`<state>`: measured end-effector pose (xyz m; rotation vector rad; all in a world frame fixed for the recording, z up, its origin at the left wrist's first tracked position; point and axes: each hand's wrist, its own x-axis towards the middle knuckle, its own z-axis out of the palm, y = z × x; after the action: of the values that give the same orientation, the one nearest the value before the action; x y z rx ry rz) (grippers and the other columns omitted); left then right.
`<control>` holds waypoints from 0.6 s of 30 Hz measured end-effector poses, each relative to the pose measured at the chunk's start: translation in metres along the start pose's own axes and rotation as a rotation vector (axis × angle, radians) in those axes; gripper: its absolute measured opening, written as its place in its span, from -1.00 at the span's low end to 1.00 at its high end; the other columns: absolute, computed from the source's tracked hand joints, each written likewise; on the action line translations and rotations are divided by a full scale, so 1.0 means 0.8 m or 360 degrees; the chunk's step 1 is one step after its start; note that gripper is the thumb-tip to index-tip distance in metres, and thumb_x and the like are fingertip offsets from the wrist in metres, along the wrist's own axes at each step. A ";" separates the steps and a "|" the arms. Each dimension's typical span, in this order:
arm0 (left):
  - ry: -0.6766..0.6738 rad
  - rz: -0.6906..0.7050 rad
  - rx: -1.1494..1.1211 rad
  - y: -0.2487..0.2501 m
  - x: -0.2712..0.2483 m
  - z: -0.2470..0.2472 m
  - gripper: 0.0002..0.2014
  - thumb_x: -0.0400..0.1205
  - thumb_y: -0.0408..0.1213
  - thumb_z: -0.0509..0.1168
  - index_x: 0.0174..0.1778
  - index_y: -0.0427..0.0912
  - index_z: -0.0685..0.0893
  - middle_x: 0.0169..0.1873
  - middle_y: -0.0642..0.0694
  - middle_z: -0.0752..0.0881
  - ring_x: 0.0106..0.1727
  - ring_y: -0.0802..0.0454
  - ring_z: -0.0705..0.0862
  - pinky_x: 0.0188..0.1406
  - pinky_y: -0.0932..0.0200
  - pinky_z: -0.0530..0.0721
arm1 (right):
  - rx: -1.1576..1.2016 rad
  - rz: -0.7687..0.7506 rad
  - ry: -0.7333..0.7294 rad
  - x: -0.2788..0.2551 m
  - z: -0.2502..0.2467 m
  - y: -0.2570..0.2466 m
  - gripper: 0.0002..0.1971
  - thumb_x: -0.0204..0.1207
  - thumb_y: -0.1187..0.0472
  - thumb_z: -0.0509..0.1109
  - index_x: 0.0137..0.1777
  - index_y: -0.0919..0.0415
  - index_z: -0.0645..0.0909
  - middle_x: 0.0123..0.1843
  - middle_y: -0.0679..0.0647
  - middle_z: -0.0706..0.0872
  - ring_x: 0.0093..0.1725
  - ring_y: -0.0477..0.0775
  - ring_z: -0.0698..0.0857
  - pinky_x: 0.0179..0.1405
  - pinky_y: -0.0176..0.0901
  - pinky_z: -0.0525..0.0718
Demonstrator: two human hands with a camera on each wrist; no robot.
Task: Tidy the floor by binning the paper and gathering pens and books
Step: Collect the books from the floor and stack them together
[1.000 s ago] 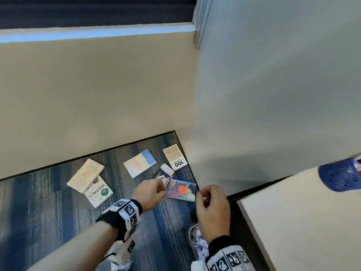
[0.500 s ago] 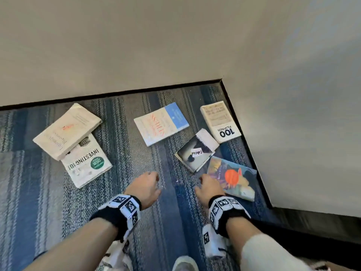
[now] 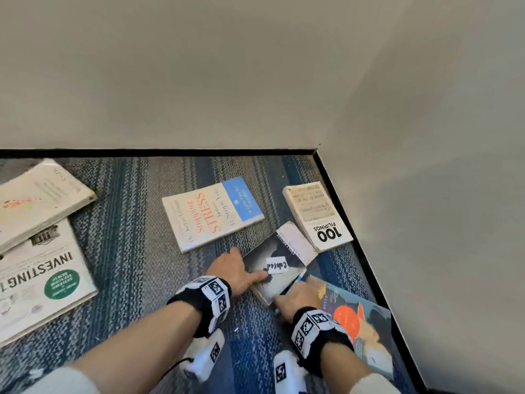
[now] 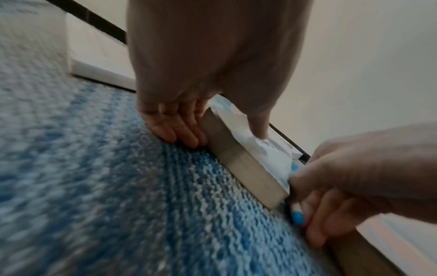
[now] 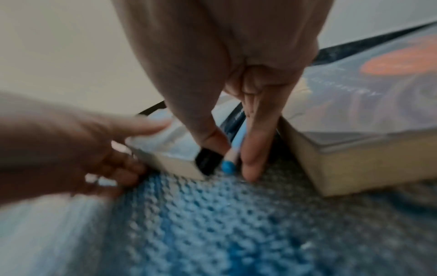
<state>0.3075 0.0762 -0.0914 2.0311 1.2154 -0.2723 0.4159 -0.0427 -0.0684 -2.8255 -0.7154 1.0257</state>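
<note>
A black-and-white book (image 3: 279, 265) lies on the blue carpet near the room's corner. My left hand (image 3: 245, 265) grips its near left edge, thumb on the cover and fingers (image 4: 187, 138) down beside the page edge. A blue pen (image 5: 228, 165) lies in the gap between this book and a colourful book with an orange disc (image 3: 355, 322). My right hand (image 3: 292, 292) pinches the pen between thumb and forefinger; only its blue tip (image 4: 297, 217) shows in the left wrist view. A dark thing (image 5: 207, 160) lies next to the pen; what it is I cannot tell.
More books lie on the carpet: a cream and blue "Stress" book (image 3: 213, 214), a "100 Filipinos" book (image 3: 318, 214) by the right wall, an "Investing 101" book (image 3: 42, 277) and a cream book (image 3: 39, 200) overlapping it at the left. Walls with black skirting (image 3: 355, 237) close the corner.
The view dropped from the wall and table to the floor. Both hands reached forward and down: the left took the black-and-white book's edge, the right went to the blue pen.
</note>
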 end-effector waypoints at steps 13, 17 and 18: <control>0.0161 0.0003 -0.0431 0.075 -0.174 -0.169 -0.75 0.58 -0.11 0.34 0.04 -0.13 0.46 -0.03 -0.22 0.72 0.02 -0.25 0.68 -0.01 0.01 0.62 | -0.0099 -0.0042 0.0110 -0.184 -0.163 -0.016 -0.67 0.60 0.20 0.20 0.34 -0.02 0.50 0.13 0.17 0.76 0.15 0.22 0.69 0.08 -0.11 0.60; 0.0117 0.0083 -0.0364 0.139 -0.293 -0.287 -0.70 0.56 -0.05 0.35 0.08 -0.09 0.47 -0.01 -0.17 0.75 0.02 -0.21 0.71 -0.02 0.04 0.64 | -0.0182 -0.0348 0.0343 -0.317 -0.294 -0.042 -0.84 0.58 0.15 0.22 0.06 0.00 0.62 0.05 0.03 0.75 0.03 0.13 0.72 -0.01 -0.08 0.66; 0.0083 0.0106 -0.0326 0.154 -0.323 -0.309 -0.70 0.56 -0.03 0.35 0.05 -0.09 0.45 -0.04 -0.15 0.75 0.00 -0.20 0.71 -0.06 0.06 0.63 | -0.0168 -0.0396 0.0394 -0.350 -0.320 -0.045 -0.84 0.57 0.14 0.25 0.07 -0.01 0.63 0.05 0.00 0.75 0.02 0.11 0.72 -0.03 -0.09 0.63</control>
<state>0.2278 0.0384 0.2769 1.9064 1.1550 -0.0597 0.3709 -0.1066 0.3044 -2.7835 -1.0830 0.6052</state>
